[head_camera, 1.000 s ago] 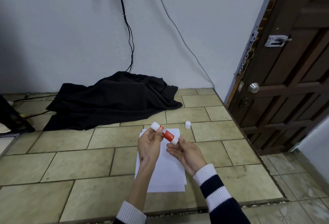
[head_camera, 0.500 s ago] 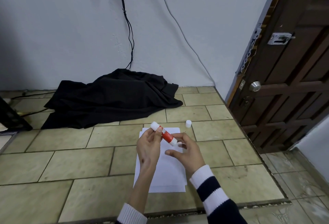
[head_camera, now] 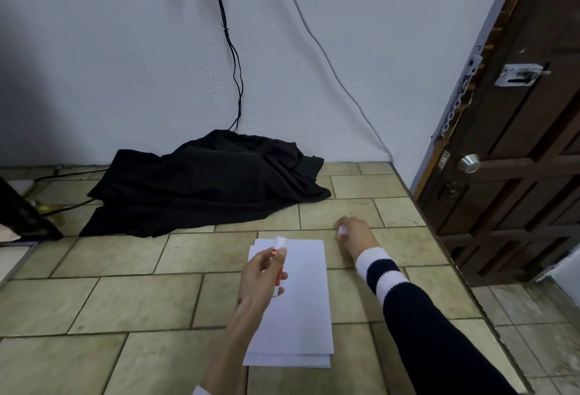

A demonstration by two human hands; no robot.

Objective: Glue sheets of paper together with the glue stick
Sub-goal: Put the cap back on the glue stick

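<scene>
Two or three white paper sheets point(head_camera: 298, 306) lie stacked on the tiled floor in front of me. My left hand point(head_camera: 259, 278) holds a red and white glue stick point(head_camera: 278, 256) upright above the stack's left edge. My right hand point(head_camera: 354, 234) reaches forward to the floor just past the stack's top right corner, its fingers closed around the small white cap point(head_camera: 342, 230).
A heap of black cloth point(head_camera: 207, 181) lies against the white wall, with black cables point(head_camera: 233, 58) hanging above it. A dark wooden door point(head_camera: 518, 149) with a knob stands on the right. A black object point(head_camera: 22, 215) sits at the far left.
My right hand left the glue stick and reached forward to the cap on the floor. My left hand kept the stick and turned it more upright.
</scene>
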